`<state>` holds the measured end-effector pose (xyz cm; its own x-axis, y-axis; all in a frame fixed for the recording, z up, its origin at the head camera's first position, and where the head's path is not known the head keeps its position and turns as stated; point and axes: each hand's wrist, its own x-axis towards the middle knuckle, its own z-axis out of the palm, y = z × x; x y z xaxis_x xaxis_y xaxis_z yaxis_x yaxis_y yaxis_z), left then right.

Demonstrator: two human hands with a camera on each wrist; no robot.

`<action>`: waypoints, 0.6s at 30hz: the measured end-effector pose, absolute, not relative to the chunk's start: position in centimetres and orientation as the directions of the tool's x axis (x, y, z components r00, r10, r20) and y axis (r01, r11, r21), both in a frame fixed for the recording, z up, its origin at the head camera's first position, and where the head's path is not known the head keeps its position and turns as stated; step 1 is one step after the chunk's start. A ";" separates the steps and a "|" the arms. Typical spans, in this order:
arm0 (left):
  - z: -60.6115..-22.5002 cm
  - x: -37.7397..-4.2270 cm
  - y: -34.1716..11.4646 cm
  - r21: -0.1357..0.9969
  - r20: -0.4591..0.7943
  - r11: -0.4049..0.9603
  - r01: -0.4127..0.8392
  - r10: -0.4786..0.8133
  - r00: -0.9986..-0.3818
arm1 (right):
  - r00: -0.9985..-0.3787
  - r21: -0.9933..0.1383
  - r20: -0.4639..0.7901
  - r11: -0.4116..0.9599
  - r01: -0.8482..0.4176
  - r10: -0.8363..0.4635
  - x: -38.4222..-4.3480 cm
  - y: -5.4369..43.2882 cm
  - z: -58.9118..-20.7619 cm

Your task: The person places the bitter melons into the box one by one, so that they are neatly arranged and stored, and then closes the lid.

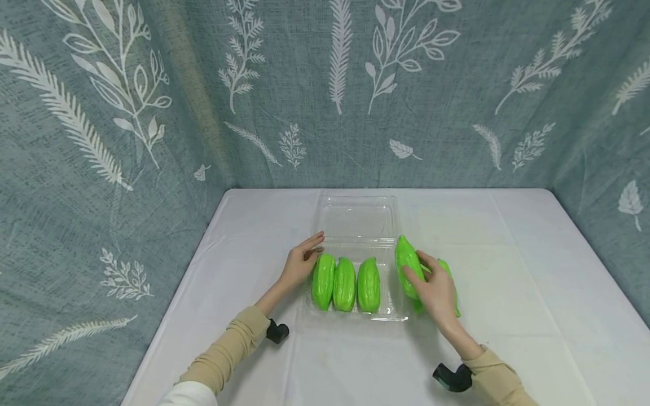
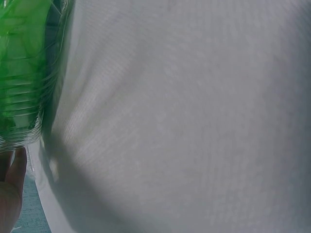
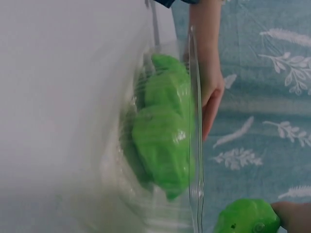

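Observation:
A clear hinged plastic box (image 1: 393, 309) lies open on the table, its lid (image 1: 358, 220) folded back. Inside stand three bright green, ridged model fruits (image 1: 368, 285) with pointed tips, side by side toward the left. At the box's back left corner my left hand (image 1: 298, 266) rests with its fingers stretched along the rim. Thumb and fingers of my right hand (image 1: 438, 286) grip another green ridged model fruit (image 1: 408, 268), which overlaps the box's right edge in the head view. More green (image 1: 446, 269) shows behind that hand, mostly hidden.
White cloth covers the table (image 1: 508, 270). A grey-blue curtain (image 1: 355, 141) with white leaf prints closes off the back and both sides. Black wrist-worn pieces (image 1: 453, 378) hang under both forearms.

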<state>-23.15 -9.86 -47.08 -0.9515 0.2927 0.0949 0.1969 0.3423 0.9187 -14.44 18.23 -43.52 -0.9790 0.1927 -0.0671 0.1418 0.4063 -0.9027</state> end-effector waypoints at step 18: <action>-45.8 -22.6 -9.8 0.931 0.091 0.312 0.190 0.306 -0.948 | -0.968 -0.809 0.155 0.588 -0.009 0.198 -13.8 15.0 -44.7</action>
<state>-22.57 -9.79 -45.77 -0.9477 0.3059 0.0913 0.1903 0.3116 0.9310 -13.84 14.99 -44.70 -0.9680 0.1975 0.1547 -0.0091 0.5884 -0.8085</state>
